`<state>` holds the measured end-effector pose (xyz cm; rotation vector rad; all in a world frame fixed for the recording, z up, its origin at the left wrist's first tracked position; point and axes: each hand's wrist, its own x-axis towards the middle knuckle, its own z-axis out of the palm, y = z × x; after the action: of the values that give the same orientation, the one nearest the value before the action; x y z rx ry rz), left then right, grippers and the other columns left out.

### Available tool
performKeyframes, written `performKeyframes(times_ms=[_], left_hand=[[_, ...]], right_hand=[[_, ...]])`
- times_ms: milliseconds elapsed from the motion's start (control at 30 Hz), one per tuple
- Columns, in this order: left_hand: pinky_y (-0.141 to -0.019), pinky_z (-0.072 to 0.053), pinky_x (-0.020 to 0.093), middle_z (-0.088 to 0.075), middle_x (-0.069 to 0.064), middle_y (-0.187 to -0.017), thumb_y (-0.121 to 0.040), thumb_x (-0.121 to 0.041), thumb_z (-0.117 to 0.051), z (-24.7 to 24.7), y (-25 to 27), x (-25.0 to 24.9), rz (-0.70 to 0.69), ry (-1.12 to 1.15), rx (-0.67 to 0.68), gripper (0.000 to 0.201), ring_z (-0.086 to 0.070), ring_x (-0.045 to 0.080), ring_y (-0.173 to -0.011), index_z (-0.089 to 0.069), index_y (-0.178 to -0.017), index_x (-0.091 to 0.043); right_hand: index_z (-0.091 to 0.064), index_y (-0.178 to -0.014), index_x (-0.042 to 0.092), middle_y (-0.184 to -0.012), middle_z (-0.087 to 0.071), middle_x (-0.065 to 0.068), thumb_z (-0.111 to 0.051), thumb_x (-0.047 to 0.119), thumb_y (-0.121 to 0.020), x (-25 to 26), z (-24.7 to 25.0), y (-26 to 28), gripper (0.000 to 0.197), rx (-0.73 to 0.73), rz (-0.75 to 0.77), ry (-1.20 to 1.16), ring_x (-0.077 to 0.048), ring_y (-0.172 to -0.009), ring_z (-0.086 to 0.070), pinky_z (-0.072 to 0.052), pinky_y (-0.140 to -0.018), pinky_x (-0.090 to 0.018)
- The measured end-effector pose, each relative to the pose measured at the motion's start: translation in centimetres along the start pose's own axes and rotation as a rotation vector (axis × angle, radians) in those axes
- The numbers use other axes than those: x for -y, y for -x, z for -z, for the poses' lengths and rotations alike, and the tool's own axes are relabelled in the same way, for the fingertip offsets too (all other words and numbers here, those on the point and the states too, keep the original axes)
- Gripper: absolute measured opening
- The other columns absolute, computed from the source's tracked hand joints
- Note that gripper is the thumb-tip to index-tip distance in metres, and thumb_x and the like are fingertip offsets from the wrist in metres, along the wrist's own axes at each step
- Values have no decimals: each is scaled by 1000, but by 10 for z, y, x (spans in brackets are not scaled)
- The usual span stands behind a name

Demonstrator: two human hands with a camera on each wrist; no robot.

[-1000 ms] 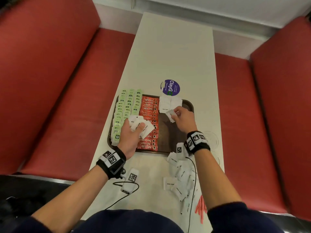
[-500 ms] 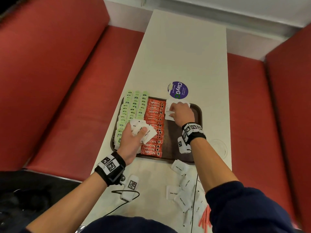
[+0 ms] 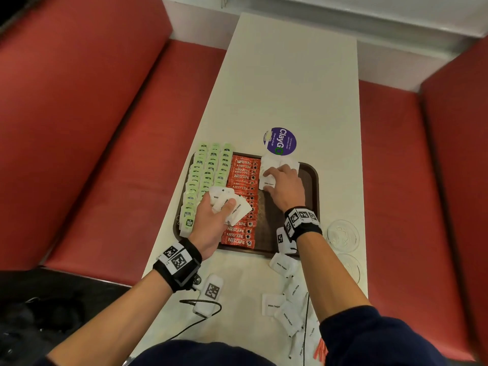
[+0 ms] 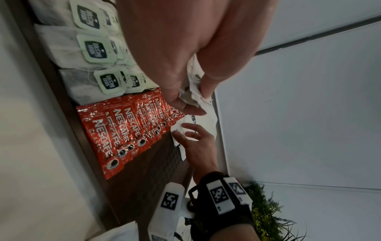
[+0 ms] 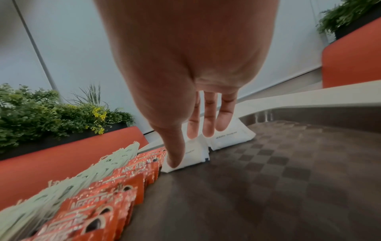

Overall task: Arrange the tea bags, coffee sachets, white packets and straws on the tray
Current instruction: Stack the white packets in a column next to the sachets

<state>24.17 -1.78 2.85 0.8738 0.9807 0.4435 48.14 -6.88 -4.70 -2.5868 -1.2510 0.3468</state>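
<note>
A brown tray (image 3: pixel 314 180) holds rows of green tea bags (image 3: pixel 208 175) on the left, red coffee sachets (image 3: pixel 243 196) beside them and a few white packets (image 3: pixel 276 163) at its far end. My right hand (image 3: pixel 280 180) lies with straight fingers on those packets, its thumb (image 5: pixel 174 160) touching the nearest white packet (image 5: pixel 193 156). Over the sachets, my left hand (image 3: pixel 214 217) grips a bunch of white packets (image 3: pixel 229 203), seen crumpled between thumb and fingers (image 4: pixel 195 91). Several loose white packets (image 3: pixel 286 302) and red straws (image 3: pixel 320 350) lie on the table near me.
A purple round sticker (image 3: pixel 281 141) sits just beyond the tray. A white tagged device with a black cable (image 3: pixel 210 293) lies near the left wrist. Two clear round items (image 3: pixel 343 235) rest by the table's right edge. Red benches (image 3: pixel 92 128) flank the narrow white table (image 3: pixel 285 75).
My right hand moved forward from the tray's middle to its far end and laid its white packet beside the others. The left hand kept its bunch over the sachets.
</note>
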Motion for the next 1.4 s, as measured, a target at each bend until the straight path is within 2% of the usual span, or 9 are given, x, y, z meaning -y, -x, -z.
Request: performKeyframes(times_ms=[267, 433, 567, 700, 867, 1100, 1200, 1267, 1400], left_hand=[[-79, -65, 33, -79, 1, -124, -107, -15, -65, -6, -1, -2, 6, 24, 11, 32, -77, 18, -111, -59, -139, -20], [-88, -61, 37, -76, 4, -130, -103, -6, -68, -8, -6, 1, 22, 26, 24, 41, -74, 23, -119, -58, -141, -19], [-96, -61, 45, -76, 8, -128, -102, 2, -67, -13, -6, 3, -40, 12, 21, 44, -74, 28, -119, -56, -141, -15], [-103, -59, 50, -76, 11, -127, -101, 5, -66, -23, -1, 8, -97, -24, 27, 44, -74, 29, -119, -54, -140, -12], [-103, -59, 51, -77, 7, -126, -100, 4, -68, -30, 6, 12, -116, -101, 58, 45, -74, 26, -118, -54, -140, -14], [-104, -59, 45, -78, -2, -124, -100, 5, -69, -36, 7, 16, -87, -204, 89, 51, -74, 18, -117, -55, -141, -22], [-104, -59, 53, -78, 2, -124, -100, 3, -69, -32, 2, 17, -37, -196, 65, 47, -75, 22, -116, -57, -138, -23], [-105, -58, 56, -77, 3, -125, -101, 2, -69, -28, 0, 17, -15, -189, 59, 46, -75, 23, -117, -57, -139, -22], [-106, -58, 54, -77, 2, -127, -101, 3, -68, -26, -3, 17, 8, -170, 55, 47, -74, 22, -118, -57, -140, -21]], right_hand=[[-71, -135, 27, -140, -59, -6, -73, 38, -101, 8, 2, 6, 36, -43, -9, -29, -30, -129, -55, -50, -103, -48], [-73, -107, 25, -105, -73, 8, -59, 53, -107, 35, 40, 42, 31, -120, -113, -486, -10, -95, -67, -57, -89, -40], [-70, -99, 31, -97, -78, 10, -65, 84, -88, 55, 60, 96, 54, 48, -279, -843, -8, -90, -76, -61, -85, -35], [-72, -99, 22, -95, -79, -3, -87, 44, -91, 60, 49, 134, 28, 91, -290, -1087, -29, -91, -79, -68, -82, -47], [-63, -110, 8, -108, -81, -11, -77, 18, -102, 49, 43, 145, 19, 20, -383, -1331, -37, -97, -81, -65, -91, -58], [-68, -117, 22, -105, -78, 0, -72, 20, -105, 28, 63, 130, 12, -94, -306, -1057, -21, -86, -80, -69, -77, -48], [-72, -121, 21, -107, -78, 7, -71, 21, -105, 2, 70, 105, 16, -143, -253, -732, -12, -92, -76, -67, -85, -43], [-74, -118, 18, -110, -79, 2, -70, 23, -105, -18, 75, 83, 14, -146, -205, -498, -18, -99, -73, -60, -90, -41], [-74, -114, 19, -116, -74, -9, -64, 21, -105, -44, 72, 36, 13, 5, -241, -245, -31, -106, -68, -45, -83, -33]])
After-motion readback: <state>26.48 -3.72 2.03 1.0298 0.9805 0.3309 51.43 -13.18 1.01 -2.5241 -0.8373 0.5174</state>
